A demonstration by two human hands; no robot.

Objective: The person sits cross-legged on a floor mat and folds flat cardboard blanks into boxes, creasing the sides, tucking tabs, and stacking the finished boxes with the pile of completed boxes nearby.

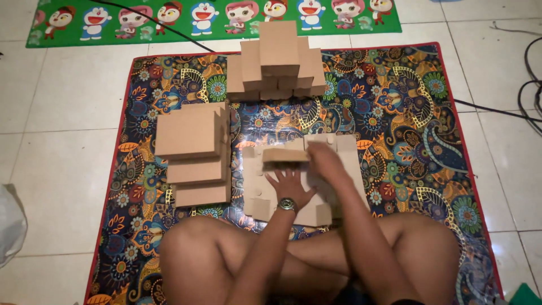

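Right, going by the single head view, looking straight down at my lap:

Left hand: my left hand (289, 185), with a wristwatch (287, 204) on the wrist, lies palm-down with the fingers spread wide, pressing on the flat cardboard blank (265, 197) — it grips nothing.

Right hand: my right hand (326, 159) is curled over the far part of the same blank, fingers closed on a raised cardboard flap (285, 155) that stands up from the sheet; the hand is a little blurred, so I cannot tell how far the flap is bent.

Cardboard blank: it lies unfolded on the patterned mat (406, 113), just in front of my crossed legs, with small round cut-outs showing in its surface.

Flat stack: to the left of the blank, just beside it, sits a stack of flat brown cardboard pieces (195, 149), stepped so that the lower ones stick out toward me.

Folded boxes: farther off, at the far edge of the mat, stands a pile of made-up brown boxes (276, 59) — upright, stacked into a rough pyramid.

Floor: white tiles (62, 96) surround the mat; a green cartoon-print mat (214, 17) lies beyond it, and black cables (530, 79) trail at the right.
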